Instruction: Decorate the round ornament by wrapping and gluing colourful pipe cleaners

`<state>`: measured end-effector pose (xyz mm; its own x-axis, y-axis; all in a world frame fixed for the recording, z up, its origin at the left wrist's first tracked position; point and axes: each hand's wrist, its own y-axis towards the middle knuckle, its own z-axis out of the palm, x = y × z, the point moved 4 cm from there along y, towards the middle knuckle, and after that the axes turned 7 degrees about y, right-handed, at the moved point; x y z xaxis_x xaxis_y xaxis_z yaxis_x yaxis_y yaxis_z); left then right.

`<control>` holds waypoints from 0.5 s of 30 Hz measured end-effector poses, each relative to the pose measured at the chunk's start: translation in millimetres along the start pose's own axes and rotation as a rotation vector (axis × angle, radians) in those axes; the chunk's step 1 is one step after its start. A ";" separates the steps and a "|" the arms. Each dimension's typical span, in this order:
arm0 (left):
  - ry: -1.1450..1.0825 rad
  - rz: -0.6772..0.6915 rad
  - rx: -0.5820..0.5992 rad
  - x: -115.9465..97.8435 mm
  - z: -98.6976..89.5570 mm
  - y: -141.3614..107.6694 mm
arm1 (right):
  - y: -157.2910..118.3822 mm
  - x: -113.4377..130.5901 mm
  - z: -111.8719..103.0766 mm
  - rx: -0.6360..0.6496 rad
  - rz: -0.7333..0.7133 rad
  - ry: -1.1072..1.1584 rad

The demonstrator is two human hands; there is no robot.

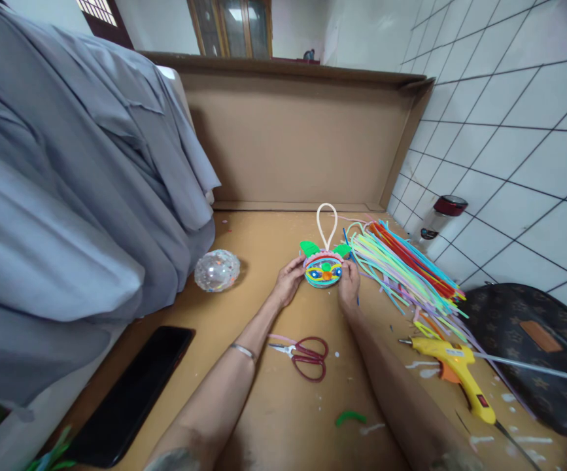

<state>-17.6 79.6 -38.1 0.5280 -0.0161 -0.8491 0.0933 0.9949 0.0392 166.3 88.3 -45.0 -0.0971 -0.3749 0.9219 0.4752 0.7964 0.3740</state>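
Between both hands is a colourful face-shaped ornament (320, 276) with green leaf-like ears, blue eyes, an orange piece at its middle and a white loop standing up from its top. My left hand (290, 280) has its fingers closed on the ornament's left edge. On the opposite edge my right hand (349, 282) grips it as well. Just beyond the right hand lies a bundle of coloured pipe cleaners (405, 261). Nearer to me, between the forearms, are scissors (307, 358) with dark red handles and a curved green piece (350, 417).
A clear ball (217, 270) sits at left, by grey cloth (91, 163). A black phone (136, 392) lies front left. At right are a yellow glue gun (452, 360), a brown bag (533, 347) and a red-lidded bottle (440, 219). Cardboard (297, 137) stands behind.
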 end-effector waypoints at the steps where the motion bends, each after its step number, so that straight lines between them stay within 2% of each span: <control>1: 0.003 0.004 0.001 0.1 0.7 -0.2 | 0.1 -0.2 0.0 -0.001 0.000 0.001; 15: 0.015 0.015 -0.027 0.5 1.2 -0.2 | -1.1 -1.3 0.1 0.015 0.006 0.004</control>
<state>-16.4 79.3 -37.9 0.5167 0.0005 -0.8562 0.0620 0.9973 0.0381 165.9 88.0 -46.6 -0.0908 -0.3722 0.9237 0.4623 0.8058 0.3701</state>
